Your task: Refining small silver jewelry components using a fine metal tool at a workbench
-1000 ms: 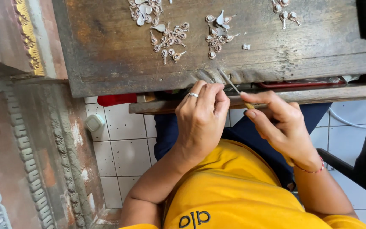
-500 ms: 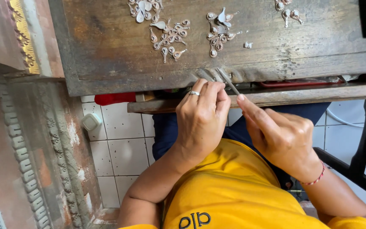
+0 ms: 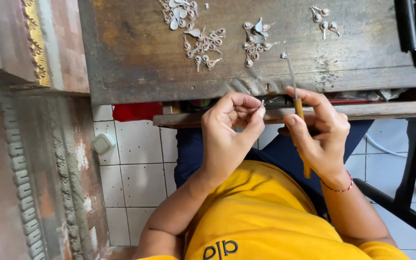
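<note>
No packages, signs or screens show here; the only lettering is a dark printed logo [image 3: 223, 249] on the person's yellow shirt [image 3: 266, 216].

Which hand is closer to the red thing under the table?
Left. The left hand is just right of the red thing, while the right hand, holding a tool, is farther right.

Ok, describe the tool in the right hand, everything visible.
The tool is a slim needle file or awl: a thin grey metal shaft rising over the wooden bench, and a yellowish wooden handle. It stands nearly upright, pinched in the right hand, its handle end poking out below the palm.
</note>
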